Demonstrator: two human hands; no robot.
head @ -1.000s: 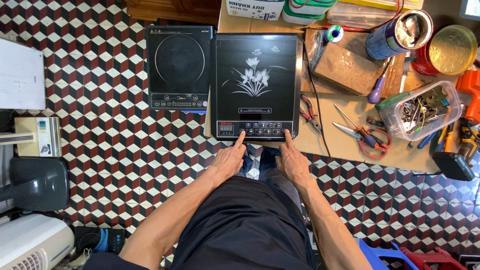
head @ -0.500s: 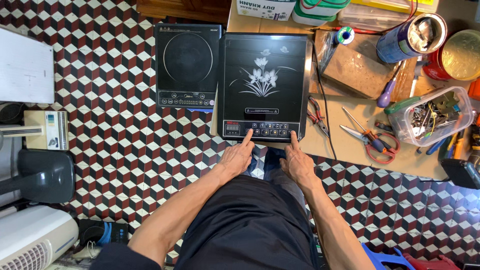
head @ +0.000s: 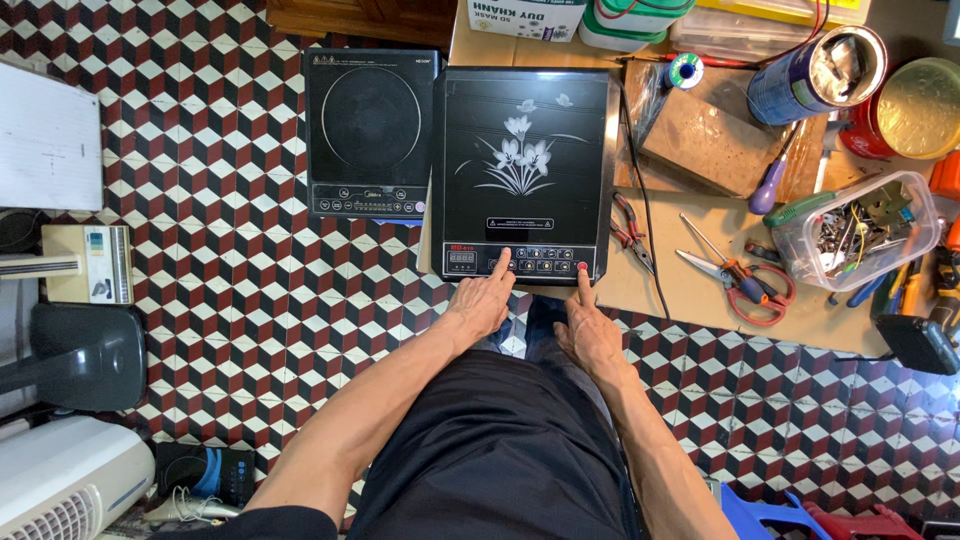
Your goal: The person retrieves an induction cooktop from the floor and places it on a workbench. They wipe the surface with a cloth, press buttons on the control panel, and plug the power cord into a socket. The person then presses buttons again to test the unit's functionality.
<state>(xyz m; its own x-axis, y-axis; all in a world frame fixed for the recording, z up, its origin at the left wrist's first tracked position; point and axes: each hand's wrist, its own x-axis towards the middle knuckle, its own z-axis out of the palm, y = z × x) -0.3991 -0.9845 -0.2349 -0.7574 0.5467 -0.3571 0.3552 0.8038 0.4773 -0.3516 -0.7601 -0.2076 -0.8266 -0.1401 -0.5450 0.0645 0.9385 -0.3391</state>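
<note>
Single head view, looking steeply down from above; flower-patterned black glass induction cooker [head: 523, 175] upper centre, patterned tile floor [head: 230, 300] at left, moderately close.

**Fingers shift onto the cooker's buttons**

A second ago both hands rested at the front corners of the flower-patterned induction cooker [head: 523, 175]; now the left hand [head: 480, 305] stretches its index finger onto the middle of the button row; the right hand [head: 592, 335] points its index finger at the red button [head: 582, 266] near the right end.
</note>
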